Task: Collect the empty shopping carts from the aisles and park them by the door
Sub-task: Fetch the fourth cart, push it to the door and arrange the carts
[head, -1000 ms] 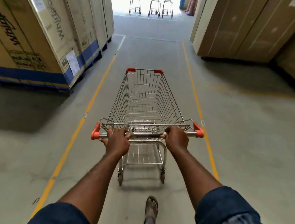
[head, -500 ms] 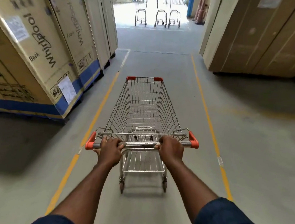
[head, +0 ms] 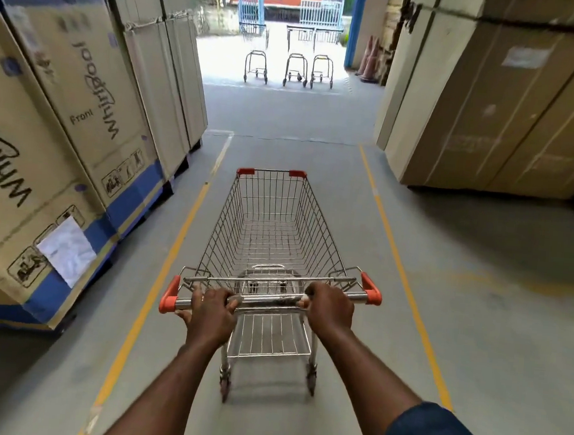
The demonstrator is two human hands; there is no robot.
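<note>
Cart (head: pixel 270 236), empty, sits at lower centre of the frame between two yellow floor lines (head: pixel 155 296), its nose aimed at the bright doorway at top centre. Left hand (head: pixel 211 312) and right hand (head: pixel 328 308) are both clenched round the handle bar (head: pixel 268 300), one on each side of its middle.

Three parked carts (head: pixel 292 68) stand in a row at the doorway, well apart from this one. Pushed in too fast or off line, it could strike them or knock the row askew. A swerve left could clip the boxes (head: pixel 62 131) crowding the left line; the wheels may also catch at the floor joint ahead.

Wrapped stacks (head: pixel 493 106) fill the upper right, clear of the lane. Cones (head: pixel 368 60) stand beside the doorway's right edge. Nothing lies in the lane itself.
</note>
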